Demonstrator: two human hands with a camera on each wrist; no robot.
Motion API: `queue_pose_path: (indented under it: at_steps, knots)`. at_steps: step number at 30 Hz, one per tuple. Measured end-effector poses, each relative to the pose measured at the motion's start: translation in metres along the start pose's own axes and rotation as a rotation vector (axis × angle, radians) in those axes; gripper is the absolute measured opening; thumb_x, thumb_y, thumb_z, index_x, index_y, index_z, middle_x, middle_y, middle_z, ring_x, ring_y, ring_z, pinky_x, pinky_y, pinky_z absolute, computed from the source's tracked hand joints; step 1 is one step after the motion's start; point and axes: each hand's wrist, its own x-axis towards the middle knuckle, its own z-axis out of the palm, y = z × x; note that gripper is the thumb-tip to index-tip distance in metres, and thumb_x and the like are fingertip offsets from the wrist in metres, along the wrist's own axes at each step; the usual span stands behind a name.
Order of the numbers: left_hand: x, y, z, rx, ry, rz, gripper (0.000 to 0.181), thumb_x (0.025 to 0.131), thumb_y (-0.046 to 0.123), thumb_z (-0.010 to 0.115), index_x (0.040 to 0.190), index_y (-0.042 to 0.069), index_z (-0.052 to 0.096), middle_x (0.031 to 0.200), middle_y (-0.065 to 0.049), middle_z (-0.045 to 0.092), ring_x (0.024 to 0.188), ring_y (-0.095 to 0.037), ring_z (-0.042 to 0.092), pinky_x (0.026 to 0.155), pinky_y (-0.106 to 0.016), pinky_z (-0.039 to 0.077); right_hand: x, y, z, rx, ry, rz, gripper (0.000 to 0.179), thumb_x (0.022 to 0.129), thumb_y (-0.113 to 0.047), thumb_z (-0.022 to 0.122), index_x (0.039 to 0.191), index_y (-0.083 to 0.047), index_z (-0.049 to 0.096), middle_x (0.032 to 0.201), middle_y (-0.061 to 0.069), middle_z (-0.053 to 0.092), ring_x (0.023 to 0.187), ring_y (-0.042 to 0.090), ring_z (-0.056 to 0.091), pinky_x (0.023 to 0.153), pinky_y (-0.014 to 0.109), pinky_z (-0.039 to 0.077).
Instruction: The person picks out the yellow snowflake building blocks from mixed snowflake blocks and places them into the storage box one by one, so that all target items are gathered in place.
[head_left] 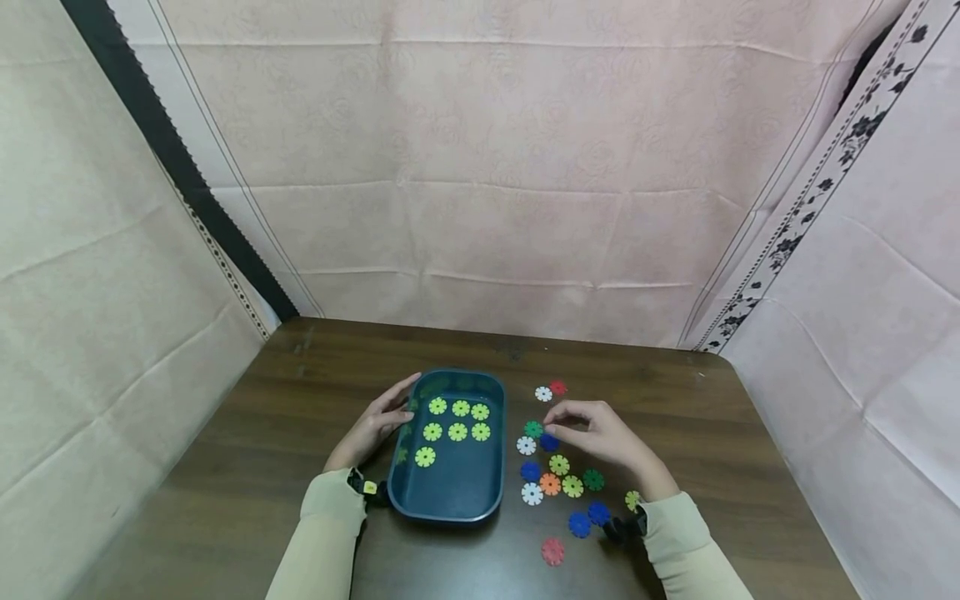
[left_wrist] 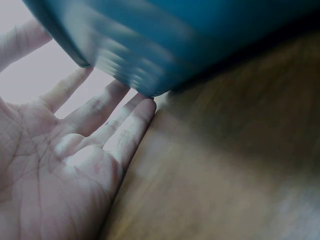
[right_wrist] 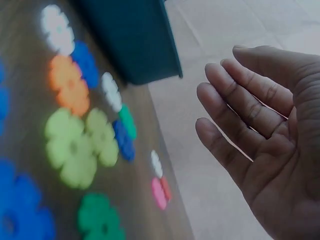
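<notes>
A dark blue-green rectangular tray (head_left: 447,500) sits on the table, with several yellow-green flower-shaped plastic discs (head_left: 457,432) laid in rows inside it. My left hand (head_left: 377,423) holds the tray's left side, thumb at the rim and fingers along the outer wall (left_wrist: 145,60). To the right of the tray, my right hand (head_left: 596,429) hovers by a green disc (head_left: 533,428) and a blue disc (head_left: 549,442). Its fingers are loosely bent, thumb apart from them, and nothing shows between them in the right wrist view (right_wrist: 265,115).
Loose discs lie right of the tray: white (head_left: 532,494), orange (head_left: 551,484), yellow-green (head_left: 572,486), blue (head_left: 579,524) and red (head_left: 552,552). A white disc (head_left: 543,393) and a red disc (head_left: 558,387) lie farther back. Pale cloth (head_left: 480,208) hangs behind the wooden table (head_left: 637,379).
</notes>
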Motion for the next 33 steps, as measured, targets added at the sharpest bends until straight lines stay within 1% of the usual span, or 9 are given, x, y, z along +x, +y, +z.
queue_pose_path:
  at_steps: [2, 5, 9, 12, 15, 18, 24, 28, 33]
  knots:
    - [-0.001, 0.001, 0.000, 0.001, 0.002, -0.002, 0.063, 0.101, 0.010, 0.052, 0.158, 0.029, 0.033, 0.161, -0.010, 0.031, 0.147, -0.036, 0.027, 0.115, -0.062, 0.021, -0.007, 0.004, -0.001, -0.011, -0.003, 0.012, 0.013, 0.099, -0.021, 0.067, 0.107, -0.013, 0.073, 0.101, -0.004, 0.073, 0.095, 0.018, 0.067, 0.083, 0.038, 0.055]
    - [0.000, 0.001, 0.000, -0.005, -0.003, 0.002, 0.063, 0.102, 0.009, 0.052, 0.159, 0.028, 0.032, 0.161, -0.010, 0.030, 0.147, -0.036, 0.026, 0.115, -0.062, 0.020, -0.017, 0.011, -0.001, -0.023, -0.019, 0.043, 0.016, 0.098, -0.024, 0.068, 0.107, -0.012, 0.073, 0.099, -0.005, 0.072, 0.093, 0.017, 0.067, 0.082, 0.036, 0.055]
    - [0.000, 0.001, 0.000, -0.006, -0.004, 0.004, 0.063, 0.102, 0.008, 0.051, 0.159, 0.027, 0.032, 0.161, -0.011, 0.030, 0.147, -0.036, 0.027, 0.115, -0.061, 0.021, -0.027, 0.021, 0.000, -0.026, -0.054, 0.071, 0.019, 0.098, -0.026, 0.067, 0.107, -0.010, 0.072, 0.098, 0.001, 0.073, 0.087, 0.018, 0.067, 0.077, 0.033, 0.056]
    - [0.000, 0.000, 0.000, -0.004, -0.004, 0.002, 0.063, 0.102, 0.008, 0.051, 0.159, 0.028, 0.033, 0.161, -0.010, 0.031, 0.146, -0.036, 0.028, 0.115, -0.059, 0.024, -0.035, 0.029, 0.001, -0.078, -0.049, 0.089, 0.014, 0.098, -0.027, 0.068, 0.104, -0.014, 0.073, 0.094, 0.000, 0.072, 0.080, 0.017, 0.065, 0.069, 0.031, 0.055]
    - [0.000, 0.000, -0.001, 0.000, -0.012, 0.009, 0.063, 0.102, 0.007, 0.051, 0.159, 0.027, 0.032, 0.161, -0.012, 0.031, 0.146, -0.037, 0.029, 0.114, -0.057, 0.028, -0.042, 0.037, 0.004, -0.142, -0.027, 0.105, 0.009, 0.095, -0.028, 0.071, 0.100, -0.021, 0.071, 0.089, -0.006, 0.069, 0.074, 0.013, 0.060, 0.063, 0.029, 0.051]
    - [0.000, 0.001, -0.001, -0.002, -0.010, 0.011, 0.063, 0.102, 0.007, 0.051, 0.158, 0.028, 0.033, 0.160, -0.012, 0.032, 0.145, -0.038, 0.030, 0.113, -0.055, 0.031, -0.046, 0.044, 0.009, -0.183, -0.002, 0.109, 0.011, 0.092, -0.029, 0.075, 0.099, -0.023, 0.069, 0.087, -0.009, 0.064, 0.074, 0.010, 0.057, 0.063, 0.027, 0.050]
    - [0.000, 0.001, -0.001, -0.003, -0.007, 0.013, 0.063, 0.101, 0.008, 0.052, 0.159, 0.027, 0.032, 0.160, -0.011, 0.033, 0.145, -0.037, 0.030, 0.113, -0.055, 0.031, -0.047, 0.049, 0.019, -0.269, 0.031, 0.085, 0.023, 0.086, -0.035, 0.081, 0.099, -0.022, 0.066, 0.091, -0.010, 0.059, 0.081, 0.010, 0.052, 0.070, 0.027, 0.046]
    - [0.000, 0.000, -0.001, -0.005, -0.014, 0.015, 0.063, 0.102, 0.006, 0.050, 0.159, 0.025, 0.031, 0.161, -0.012, 0.031, 0.147, -0.039, 0.027, 0.113, -0.055, 0.031, -0.048, 0.049, 0.022, -0.278, 0.039, 0.073, 0.024, 0.084, -0.033, 0.083, 0.097, -0.022, 0.066, 0.089, -0.010, 0.057, 0.083, 0.012, 0.050, 0.071, 0.029, 0.044]
    - [0.000, 0.001, -0.001, -0.001, -0.011, 0.014, 0.063, 0.102, 0.006, 0.050, 0.159, 0.026, 0.032, 0.161, -0.011, 0.031, 0.147, -0.038, 0.027, 0.113, -0.054, 0.032, -0.048, 0.049, 0.022, -0.260, 0.045, 0.066, 0.020, 0.087, -0.031, 0.081, 0.096, -0.022, 0.066, 0.089, -0.009, 0.058, 0.083, 0.012, 0.050, 0.072, 0.029, 0.044]
